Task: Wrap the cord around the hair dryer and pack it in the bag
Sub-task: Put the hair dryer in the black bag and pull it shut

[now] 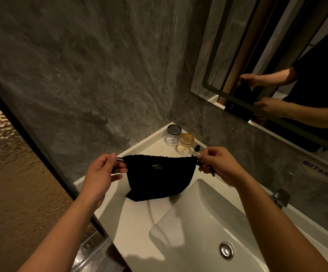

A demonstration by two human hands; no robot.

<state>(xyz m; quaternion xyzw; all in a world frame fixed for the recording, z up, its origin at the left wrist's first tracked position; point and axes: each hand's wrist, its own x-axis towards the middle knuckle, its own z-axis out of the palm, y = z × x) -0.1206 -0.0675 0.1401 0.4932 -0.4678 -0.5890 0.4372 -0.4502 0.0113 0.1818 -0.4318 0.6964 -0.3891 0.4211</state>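
Above counter, bag between fingers

My left hand and right hand are both bare, forearms uncovered, no rings or watch.

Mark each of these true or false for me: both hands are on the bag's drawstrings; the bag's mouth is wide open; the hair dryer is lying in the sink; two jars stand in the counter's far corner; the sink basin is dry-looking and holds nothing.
1. Both hands are on the drawstrings. True: the left hand and right hand each pinch a cord end of the black bag.
2. The bag's mouth is wide open. False: its top edge is gathered shut.
3. The hair dryer lies in the sink. False: no dryer is visible anywhere.
4. Two jars stand in the far corner. True: a clear jar and an amber jar.
5. The basin holds nothing. True.
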